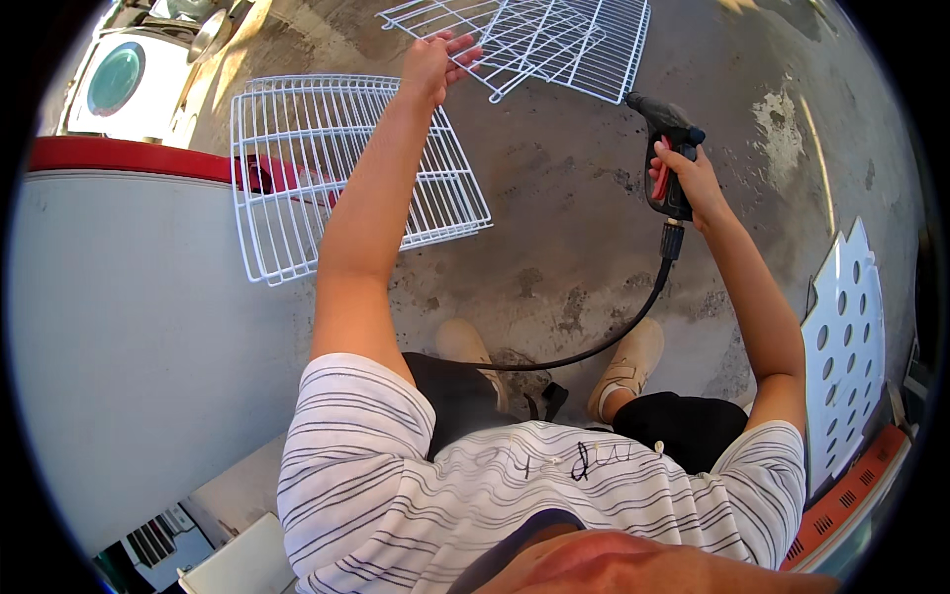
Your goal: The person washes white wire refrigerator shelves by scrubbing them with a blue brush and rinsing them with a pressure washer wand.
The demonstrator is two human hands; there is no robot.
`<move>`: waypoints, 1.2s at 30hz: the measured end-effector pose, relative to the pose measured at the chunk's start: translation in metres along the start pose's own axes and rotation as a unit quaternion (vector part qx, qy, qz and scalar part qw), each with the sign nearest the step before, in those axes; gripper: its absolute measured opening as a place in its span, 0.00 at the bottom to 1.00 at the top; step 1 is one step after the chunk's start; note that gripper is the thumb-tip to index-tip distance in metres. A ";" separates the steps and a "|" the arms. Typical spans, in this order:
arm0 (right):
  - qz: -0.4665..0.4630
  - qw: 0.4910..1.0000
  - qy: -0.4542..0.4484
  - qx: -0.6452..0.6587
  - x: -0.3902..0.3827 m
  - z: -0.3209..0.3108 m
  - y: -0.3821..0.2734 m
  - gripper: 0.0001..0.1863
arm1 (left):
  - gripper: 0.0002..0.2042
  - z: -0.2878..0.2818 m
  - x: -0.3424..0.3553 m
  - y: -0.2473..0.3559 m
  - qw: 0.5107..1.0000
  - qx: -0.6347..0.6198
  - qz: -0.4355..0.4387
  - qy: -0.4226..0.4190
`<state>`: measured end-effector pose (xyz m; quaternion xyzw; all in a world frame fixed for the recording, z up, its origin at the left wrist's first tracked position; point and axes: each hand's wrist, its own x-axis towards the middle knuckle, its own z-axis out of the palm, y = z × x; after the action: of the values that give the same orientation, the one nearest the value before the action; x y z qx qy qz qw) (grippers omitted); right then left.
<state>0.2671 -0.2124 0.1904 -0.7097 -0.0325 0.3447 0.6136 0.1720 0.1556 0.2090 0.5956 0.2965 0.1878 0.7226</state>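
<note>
My right hand (690,180) is wrapped round the grip of a black pressure washer gun (673,129) with a red trigger. A black hose (633,322) runs from its base down past my feet. The gun's nozzle points toward white wire racks (584,49) that overlap on the floor at the far side. Reaching forward, my left hand (440,67) is at the near left edge of these racks, its fingers stretched out and apart. Whether it touches the wire I cannot tell. Beneath my left forearm, more white wire racks (366,158) lean by a white and red cabinet.
The large white cabinet (119,317) with a red edge (139,156) stands at my left. A white appliance with a round greenish door (117,79) is at the far left. At right are a white panel with holes (846,342) and an orange slotted part (841,505). The concrete floor (554,198) looks wet.
</note>
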 end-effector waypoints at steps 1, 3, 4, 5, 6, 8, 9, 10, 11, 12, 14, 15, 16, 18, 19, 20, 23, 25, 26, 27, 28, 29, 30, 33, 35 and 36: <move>0.001 1.000 -0.008 0.002 0.003 -0.001 0.000 0.20 | 0.14 -0.008 -0.013 0.035 0.998 0.058 0.025 -0.014; -0.002 1.000 -0.015 0.001 0.007 -0.005 -0.006 0.19 | 0.16 -0.025 -0.040 0.098 0.981 0.186 0.043 -0.041; -0.009 1.000 -0.016 -0.004 0.005 -0.003 -0.009 0.20 | 0.16 -0.039 -0.054 0.128 0.971 0.227 0.044 -0.054; -0.022 0.999 -0.036 0.004 0.005 0.004 -0.010 0.20 | 0.16 -0.052 -0.078 0.165 0.956 0.289 0.024 -0.047; -0.037 0.998 -0.044 0.002 0.006 0.004 -0.010 0.20 | 0.17 -0.065 -0.094 0.190 0.947 0.316 -0.007 -0.060; -0.059 0.997 -0.048 -0.003 0.010 0.004 -0.009 0.19 | 0.17 -0.084 -0.121 0.224 0.934 0.346 -0.057 -0.060; -0.065 0.997 -0.047 -0.006 0.011 0.006 -0.009 0.19 | 0.17 -0.091 -0.133 0.228 0.933 0.347 -0.086 -0.047; -0.071 0.996 -0.044 -0.010 0.011 0.007 -0.009 0.19 | 0.17 -0.098 -0.142 0.228 0.930 0.346 -0.114 -0.036; -0.074 0.996 -0.044 -0.014 0.014 0.011 -0.009 0.19 | 0.17 -0.107 -0.146 0.230 0.927 0.345 -0.146 -0.022; -0.076 0.995 -0.055 -0.013 0.016 0.014 -0.006 0.19 | 0.17 -0.115 -0.156 0.232 0.923 0.345 -0.173 -0.008; -0.081 0.995 -0.052 -0.031 0.020 0.007 0.000 0.20 | 0.17 -0.148 -0.145 0.211 0.938 0.284 -0.200 0.015; -0.076 0.995 -0.060 -0.025 0.018 0.010 0.001 0.20 | 0.17 -0.161 -0.151 0.212 0.928 0.303 -0.212 0.032; -0.071 0.995 -0.066 -0.019 0.016 0.013 0.000 0.20 | 0.17 -0.172 -0.156 0.213 0.919 0.321 -0.224 0.049; -0.066 0.995 -0.068 -0.016 0.014 0.012 0.001 0.21 | 0.17 -0.191 -0.157 0.209 0.902 0.344 -0.248 0.084; -0.065 0.996 -0.067 -0.015 0.014 0.009 0.002 0.21 | 0.17 -0.205 -0.153 0.206 0.891 0.359 -0.260 0.097; -0.064 0.996 -0.064 -0.014 0.014 0.006 0.002 0.22 | 0.17 -0.212 -0.150 0.203 0.881 0.373 -0.271 0.110; -0.068 0.996 -0.048 -0.031 0.014 -0.002 0.006 0.23 | 0.21 -0.228 -0.144 0.188 0.828 0.475 -0.237 0.181; -0.077 0.995 -0.046 -0.036 0.011 -0.005 0.009 0.25 | 0.25 -0.239 -0.144 0.179 0.762 0.586 -0.174 0.213; -0.083 0.995 -0.040 -0.042 0.009 -0.008 0.010 0.26 | 0.28 -0.239 -0.141 0.175 0.727 0.629 -0.184 0.204; -0.079 0.995 -0.034 -0.055 0.008 -0.012 0.011 0.27 | 0.28 -0.243 -0.136 0.169 0.701 0.665 -0.181 0.185; -0.075 0.995 -0.028 -0.067 0.006 -0.016 0.013 0.28 | 0.27 -0.253 -0.132 0.163 0.673 0.699 -0.178 0.165; -0.071 0.994 -0.029 -0.072 0.004 -0.018 0.017 0.29 | 0.27 -0.254 -0.135 0.166 0.636 0.736 -0.176 0.152; -0.072 0.995 -0.018 -0.069 0.003 -0.019 0.021 0.32 | 0.25 -0.255 -0.139 0.170 0.539 0.819 -0.139 0.141; -0.067 0.994 -0.007 -0.081 -0.011 -0.030 0.026 0.32 | 0.21 -0.225 -0.147 0.157 0.418 0.887 -0.058 0.187; -0.059 0.995 0.007 -0.081 -0.021 -0.034 0.031 0.31 | 0.18 -0.180 -0.143 0.147 0.438 0.879 -0.011 0.187; -0.048 0.996 0.009 -0.078 -0.025 -0.036 0.034 0.30 | 0.18 -0.166 -0.135 0.140 0.468 0.867 0.036 0.168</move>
<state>0.2548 -0.2633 0.1716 -0.7557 -0.0878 0.3053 0.5727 -0.0269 0.2267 0.3541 0.8840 0.4017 -0.0431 -0.2350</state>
